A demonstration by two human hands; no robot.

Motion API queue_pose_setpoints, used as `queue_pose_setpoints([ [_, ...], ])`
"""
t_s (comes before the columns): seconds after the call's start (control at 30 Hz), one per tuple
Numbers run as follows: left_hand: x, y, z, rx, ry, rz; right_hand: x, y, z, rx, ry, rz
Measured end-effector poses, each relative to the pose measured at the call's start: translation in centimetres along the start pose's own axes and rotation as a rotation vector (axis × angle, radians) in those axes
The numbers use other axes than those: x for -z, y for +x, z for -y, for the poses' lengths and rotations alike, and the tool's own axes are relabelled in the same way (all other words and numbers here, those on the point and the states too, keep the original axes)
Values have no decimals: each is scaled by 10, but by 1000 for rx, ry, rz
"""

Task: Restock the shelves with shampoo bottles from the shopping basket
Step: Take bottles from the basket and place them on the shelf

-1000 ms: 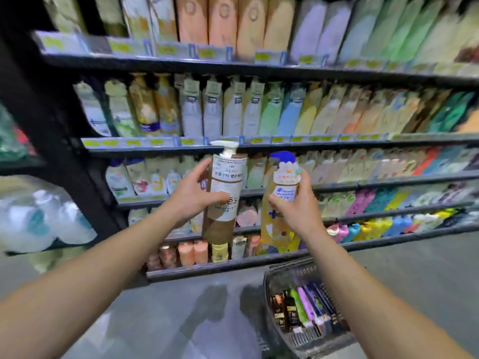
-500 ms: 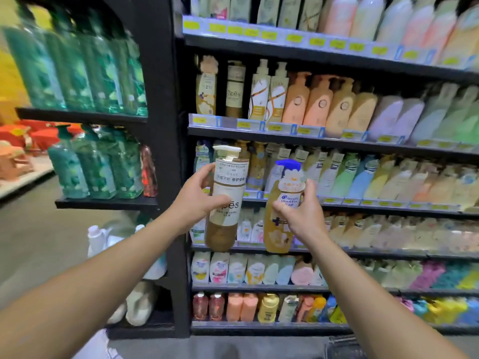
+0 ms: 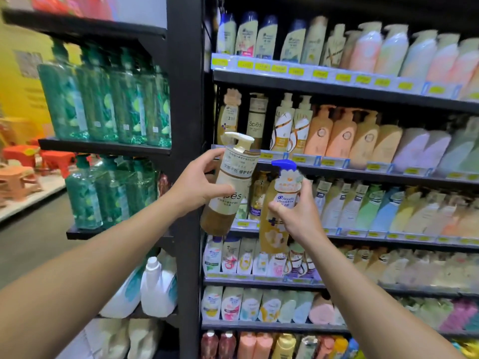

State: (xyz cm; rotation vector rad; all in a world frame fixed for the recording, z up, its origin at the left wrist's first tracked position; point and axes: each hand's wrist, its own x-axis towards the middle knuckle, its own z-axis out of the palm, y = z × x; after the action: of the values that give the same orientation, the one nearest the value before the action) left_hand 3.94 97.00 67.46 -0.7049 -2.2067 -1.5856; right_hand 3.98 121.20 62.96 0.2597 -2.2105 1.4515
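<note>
My left hand (image 3: 199,186) grips a brown Spes shampoo bottle (image 3: 229,187) with a white pump, tilted slightly right. My right hand (image 3: 293,216) grips a golden shampoo bottle (image 3: 276,224) with a blue pump, upright beside the first. Both bottles are held in the air in front of the shampoo shelves (image 3: 337,89). On the second shelf, just above my hands, stand a matching Spes bottle (image 3: 256,120) and a golden bottle (image 3: 229,115) at the left end. The shopping basket is out of view.
A black upright post (image 3: 186,125) divides the shampoo shelves from a left rack of green bottles (image 3: 103,94). White jugs (image 3: 158,291) sit low on that rack. Red and orange stools (image 3: 26,164) stand far left across the aisle floor.
The view has swung up and to the left, and the basket has dropped out of sight. Both hands have risen with their bottles toward the left end of the second shelf.
</note>
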Motion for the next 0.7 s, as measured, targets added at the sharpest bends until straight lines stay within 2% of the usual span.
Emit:
queue_pose_setpoints([
  [0.3, -2, 120, -16, -178, 166, -55, 4, 95, -26, 64, 45, -10],
  [0.4, -4, 161, -19, -226, 195, -88, 9, 123, -36, 81, 56, 34],
  [0.7, -30, 221, 17, -208, 146, -160, 14, 162, -70, 108, 69, 133],
])
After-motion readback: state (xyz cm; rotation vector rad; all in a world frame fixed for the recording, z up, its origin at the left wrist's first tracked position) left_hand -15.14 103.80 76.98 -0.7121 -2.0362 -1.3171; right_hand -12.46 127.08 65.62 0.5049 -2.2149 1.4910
